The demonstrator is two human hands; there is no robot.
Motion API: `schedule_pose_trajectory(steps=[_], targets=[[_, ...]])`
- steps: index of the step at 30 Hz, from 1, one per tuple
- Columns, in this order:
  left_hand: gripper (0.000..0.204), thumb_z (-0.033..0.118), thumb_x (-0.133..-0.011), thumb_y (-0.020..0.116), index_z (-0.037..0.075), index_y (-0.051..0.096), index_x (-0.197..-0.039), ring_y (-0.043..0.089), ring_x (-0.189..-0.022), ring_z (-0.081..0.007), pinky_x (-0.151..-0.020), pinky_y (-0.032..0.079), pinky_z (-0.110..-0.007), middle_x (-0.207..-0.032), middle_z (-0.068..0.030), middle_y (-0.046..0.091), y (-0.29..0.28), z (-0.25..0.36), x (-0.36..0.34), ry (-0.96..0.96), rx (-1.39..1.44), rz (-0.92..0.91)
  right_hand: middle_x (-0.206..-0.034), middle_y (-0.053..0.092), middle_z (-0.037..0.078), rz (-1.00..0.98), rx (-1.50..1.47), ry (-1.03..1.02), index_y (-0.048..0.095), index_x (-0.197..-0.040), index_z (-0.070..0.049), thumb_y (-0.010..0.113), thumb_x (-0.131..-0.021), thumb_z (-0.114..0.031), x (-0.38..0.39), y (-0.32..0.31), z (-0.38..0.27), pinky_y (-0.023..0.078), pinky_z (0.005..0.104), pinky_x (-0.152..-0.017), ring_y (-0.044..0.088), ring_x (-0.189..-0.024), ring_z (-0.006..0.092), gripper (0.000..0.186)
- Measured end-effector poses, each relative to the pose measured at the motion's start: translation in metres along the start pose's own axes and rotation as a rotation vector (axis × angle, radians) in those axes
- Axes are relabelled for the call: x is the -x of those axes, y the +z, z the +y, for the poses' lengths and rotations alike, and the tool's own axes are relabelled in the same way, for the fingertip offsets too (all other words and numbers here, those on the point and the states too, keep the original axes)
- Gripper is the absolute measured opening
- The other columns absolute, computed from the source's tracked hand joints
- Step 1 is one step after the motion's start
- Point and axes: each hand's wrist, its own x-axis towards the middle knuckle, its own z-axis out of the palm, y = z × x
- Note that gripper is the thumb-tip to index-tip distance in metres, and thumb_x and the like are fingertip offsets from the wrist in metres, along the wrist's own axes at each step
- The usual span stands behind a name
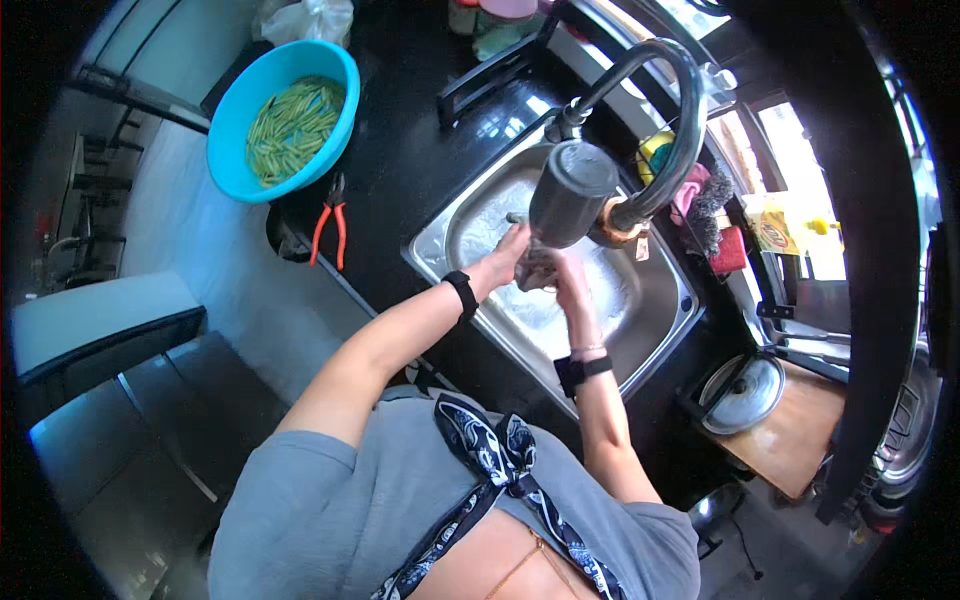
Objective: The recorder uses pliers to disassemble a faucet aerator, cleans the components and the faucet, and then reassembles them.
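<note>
Both hands are over a stainless steel sink, close together beneath a dark grey cylinder at the end of the curved metal tap. My left hand reaches in from the left, its fingertips partly hidden by the cylinder's lower end. My right hand comes from the right, its fingers turned toward the left one. Between them is a blurred grey-brown patch; whether it is wet fingers or a held thing I cannot tell. The sink's bottom looks wet and shiny. A small dark greenish thing shows just beyond my left hand.
On the black counter at left stands a blue basin of green pods. Red-handled pliers lie below it. Right of the tap are a pink cloth and grey scrubber. A metal lid rests on a wooden board.
</note>
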Motion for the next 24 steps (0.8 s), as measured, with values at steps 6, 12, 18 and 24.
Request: schedule_pose_trajectory(steps=[6,12,18,24], targets=[[0.03,0.033,-0.081,0.053,0.009,0.056,-0.098,0.059,-0.076,-0.0218,-0.067,0.048,-0.036,-0.089,-0.0064,0.06,-0.023,-0.021,-0.047,-0.131,0.071,0.057,-0.084,0.061,0.006,0.174,0.752,-0.483,0.058,-0.093,0.0,0.056,-0.076,-0.016,0.006,0.046,0.001,0.044,0.0298,-0.065,0.054,-0.073,0.0128,0.023],[0.023,0.024,-0.074,0.067,0.011,0.057,-0.09,0.056,-0.076,-0.0184,-0.069,0.048,-0.037,-0.087,-0.001,0.058,-0.019,-0.03,-0.022,0.09,-0.064,0.229,-0.089,0.062,0.011,0.571,-0.381,-0.149,0.057,-0.097,0.001,0.055,-0.081,-0.03,-0.058,-0.007,0.031,0.046,0.032,-0.071,0.06,-0.081,0.0217,0.035],[0.027,0.033,-0.076,0.062,0.009,0.055,-0.086,0.058,-0.066,-0.0202,-0.057,0.05,-0.037,-0.075,-0.006,0.059,0.005,-0.021,-0.021,-0.126,0.043,-0.024,-0.088,0.058,0.007,0.2,-0.255,0.119,0.054,-0.098,0.0,0.058,-0.08,-0.028,-0.002,0.003,0.009,0.046,0.0307,-0.061,0.056,-0.078,0.0145,0.034],[0.036,0.043,-0.083,0.043,0.01,0.054,-0.09,0.056,-0.061,-0.0236,-0.059,0.047,-0.041,-0.081,-0.0101,0.059,-0.119,-0.056,-0.075,-0.295,0.036,-0.565,-0.074,0.06,0.006,0.104,0.331,-0.174,0.06,-0.085,0.003,0.061,-0.074,-0.021,0.035,0.086,-0.034,0.042,0.0288,-0.06,0.054,-0.073,0.0101,0.026]])
